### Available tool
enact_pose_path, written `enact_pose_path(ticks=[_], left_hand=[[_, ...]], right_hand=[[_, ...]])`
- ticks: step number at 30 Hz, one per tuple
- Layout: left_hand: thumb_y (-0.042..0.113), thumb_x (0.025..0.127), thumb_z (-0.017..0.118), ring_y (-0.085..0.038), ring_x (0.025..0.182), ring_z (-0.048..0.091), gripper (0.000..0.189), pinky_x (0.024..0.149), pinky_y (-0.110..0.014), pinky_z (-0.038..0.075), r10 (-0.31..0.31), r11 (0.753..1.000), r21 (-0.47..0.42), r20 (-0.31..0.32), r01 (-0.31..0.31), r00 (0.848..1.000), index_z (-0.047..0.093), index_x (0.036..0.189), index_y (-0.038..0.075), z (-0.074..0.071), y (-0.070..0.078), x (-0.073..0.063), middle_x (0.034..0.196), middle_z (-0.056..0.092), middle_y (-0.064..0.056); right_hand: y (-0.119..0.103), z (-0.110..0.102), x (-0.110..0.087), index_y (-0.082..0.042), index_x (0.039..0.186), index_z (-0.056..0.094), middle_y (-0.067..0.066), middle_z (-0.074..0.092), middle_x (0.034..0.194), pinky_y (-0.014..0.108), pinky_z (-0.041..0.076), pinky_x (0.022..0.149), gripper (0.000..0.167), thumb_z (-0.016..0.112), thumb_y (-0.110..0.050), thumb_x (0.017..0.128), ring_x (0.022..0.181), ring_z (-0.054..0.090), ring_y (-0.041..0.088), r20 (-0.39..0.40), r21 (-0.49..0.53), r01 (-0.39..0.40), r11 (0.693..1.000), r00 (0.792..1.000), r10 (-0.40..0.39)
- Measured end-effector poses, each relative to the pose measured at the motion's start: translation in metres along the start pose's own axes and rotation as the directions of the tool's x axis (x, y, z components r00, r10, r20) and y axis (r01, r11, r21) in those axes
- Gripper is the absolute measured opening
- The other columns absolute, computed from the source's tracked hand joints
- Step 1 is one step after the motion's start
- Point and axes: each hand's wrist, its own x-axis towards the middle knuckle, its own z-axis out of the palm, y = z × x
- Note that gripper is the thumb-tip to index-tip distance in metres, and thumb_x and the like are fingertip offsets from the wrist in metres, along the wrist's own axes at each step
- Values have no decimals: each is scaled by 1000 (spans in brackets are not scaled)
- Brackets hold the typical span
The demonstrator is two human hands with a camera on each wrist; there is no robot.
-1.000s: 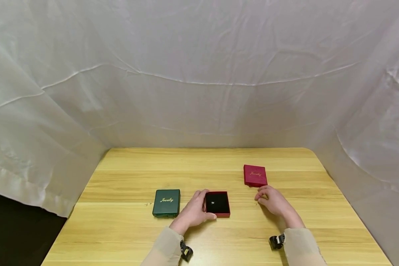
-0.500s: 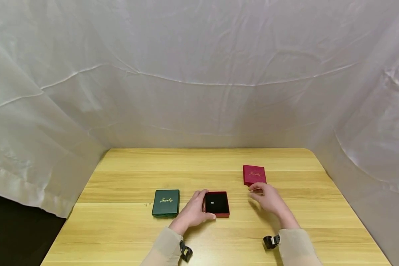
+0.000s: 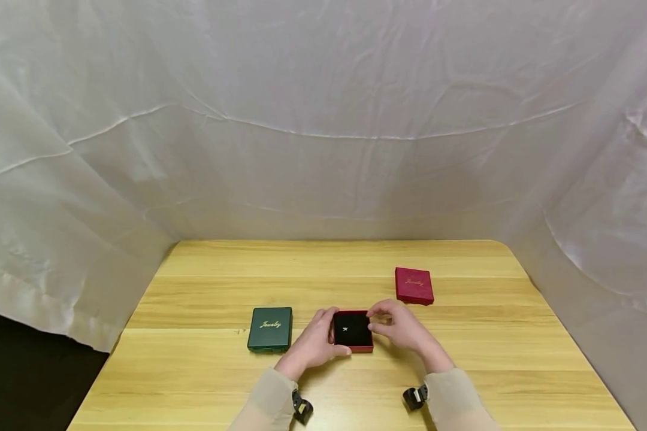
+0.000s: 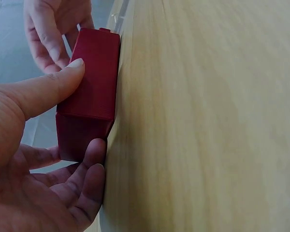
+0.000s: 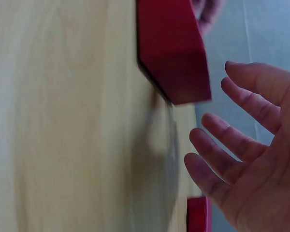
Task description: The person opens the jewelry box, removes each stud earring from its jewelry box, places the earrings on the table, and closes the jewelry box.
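An open red jewelry box (image 3: 362,349) holds a black insert (image 3: 357,336) with a small silver star-shaped piece (image 3: 345,328) on it. My left hand (image 3: 315,342) grips the box from its left side, thumb along the near wall and fingers at the left and far walls. At the box's right edge is my right hand (image 3: 401,328), its fingertips over the rim in the head view. The right wrist view shows its fingers (image 5: 217,157) loosely spread beside the box, with nothing visible between them.
A closed green jewelry box (image 3: 269,329) with gold lettering sits left of my left hand. Farther back on the right lies a dark pink lid (image 3: 414,285) with the same lettering. Pale cloth (image 3: 323,179) hangs behind the wooden table (image 3: 221,287).
My right hand has moved left, from beside the dark pink lid to the right edge of the red jewelry box. The left hand and both boxes have stayed in place.
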Motion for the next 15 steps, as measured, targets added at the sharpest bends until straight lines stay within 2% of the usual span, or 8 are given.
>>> enact_pose_path(ticks=[8,15], left_hand=[[34,77,85,-20,99,51,88,89,-41,45,1,1000,10,8,-1,1000,39,146,4,0,0,0,127,48,-10],[34,78,85,-20,100,51,89,89,-40,45,-3,1000,19,9,3,1000,38,147,3,-1,1,0,129,47,-11]], right_hand=[[-9,18,10,-13,99,69,9,61,116,52,46,93,12,74,-10,87,109,57,30,17,-58,36,998,999,-35],[-10,28,18,-12,95,70,7,62,109,50,46,90,11,74,-8,86,102,57,26,47,-110,112,988,993,-107]])
